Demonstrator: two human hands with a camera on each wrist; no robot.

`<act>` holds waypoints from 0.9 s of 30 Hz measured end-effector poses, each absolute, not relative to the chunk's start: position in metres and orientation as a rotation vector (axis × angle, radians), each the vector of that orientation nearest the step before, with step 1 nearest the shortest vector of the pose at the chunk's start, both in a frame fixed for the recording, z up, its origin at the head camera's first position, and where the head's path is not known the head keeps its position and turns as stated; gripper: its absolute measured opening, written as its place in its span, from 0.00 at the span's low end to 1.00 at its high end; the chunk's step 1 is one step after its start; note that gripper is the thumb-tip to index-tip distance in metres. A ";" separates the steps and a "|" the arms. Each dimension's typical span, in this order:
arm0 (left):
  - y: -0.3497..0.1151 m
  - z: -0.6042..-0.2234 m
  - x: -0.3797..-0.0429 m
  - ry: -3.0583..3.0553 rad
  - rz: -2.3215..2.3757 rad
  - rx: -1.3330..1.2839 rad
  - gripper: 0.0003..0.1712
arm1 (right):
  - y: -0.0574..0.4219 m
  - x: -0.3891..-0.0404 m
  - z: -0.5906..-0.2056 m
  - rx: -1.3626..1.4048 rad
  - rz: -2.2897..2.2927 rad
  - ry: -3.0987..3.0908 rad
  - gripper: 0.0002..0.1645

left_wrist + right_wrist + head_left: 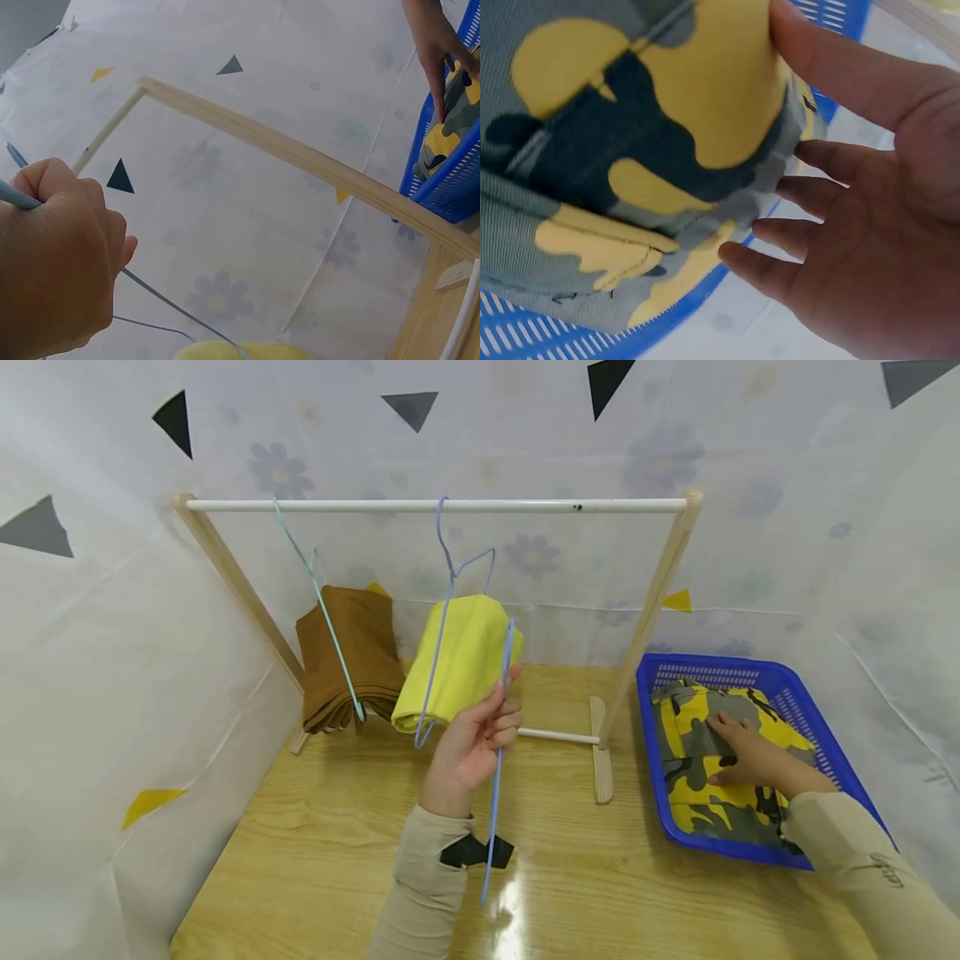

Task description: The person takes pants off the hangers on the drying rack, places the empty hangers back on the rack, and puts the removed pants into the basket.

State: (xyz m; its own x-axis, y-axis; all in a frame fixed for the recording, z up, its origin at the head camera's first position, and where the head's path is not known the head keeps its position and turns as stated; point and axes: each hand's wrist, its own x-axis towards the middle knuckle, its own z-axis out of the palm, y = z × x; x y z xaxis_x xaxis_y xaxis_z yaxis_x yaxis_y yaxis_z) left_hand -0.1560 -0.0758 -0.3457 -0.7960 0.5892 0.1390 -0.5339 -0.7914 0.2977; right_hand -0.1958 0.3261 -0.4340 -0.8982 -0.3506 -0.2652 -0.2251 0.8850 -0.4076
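Note:
My left hand point(480, 735) grips a light-blue clothes hanger point(495, 810) in front of the rack, its fingers curled round the thin bar. In the left wrist view the back of that hand point(60, 255) hides much of the hanger. At the right, my right hand point(757, 756) is over a folded yellow, grey and black camouflage garment point(712, 814) in a blue basket point(663, 802). The right wrist view shows its fingers point(765, 274) spread and relaxed, with fingertips right at the garment's edge point(705, 180).
A rack with a white rail point(540, 506) and wooden posts point(660, 585) stands on the wooden table point(322, 860). A brown folded cloth point(352, 643) hangs on a mint hanger point(330, 627), and a yellow cloth point(465, 652) on a lavender hanger point(441, 652). White patterned sheeting surrounds the table.

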 end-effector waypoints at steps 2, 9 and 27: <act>-0.076 -0.346 -0.156 0.326 2.490 0.301 0.18 | 0.326 -0.197 -0.437 -0.388 -0.492 2.713 0.61; -0.076 -0.347 -0.157 0.316 2.491 0.280 0.18 | 0.323 -0.200 -0.444 -0.313 -0.346 2.727 0.62; -0.074 -0.353 -0.158 0.356 2.496 0.276 0.18 | 0.320 -0.211 -0.452 -0.230 -0.280 2.625 0.59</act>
State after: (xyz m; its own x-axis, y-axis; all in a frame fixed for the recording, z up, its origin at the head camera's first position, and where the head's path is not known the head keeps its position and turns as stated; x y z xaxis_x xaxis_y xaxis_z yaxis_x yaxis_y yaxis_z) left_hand -0.1584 -0.0738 -0.3527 -0.8007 0.5878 0.1154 -0.5320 -0.7864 0.3140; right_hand -0.2110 0.3200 -0.4516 -0.8674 -0.2113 -0.4504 -0.1117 0.9649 -0.2376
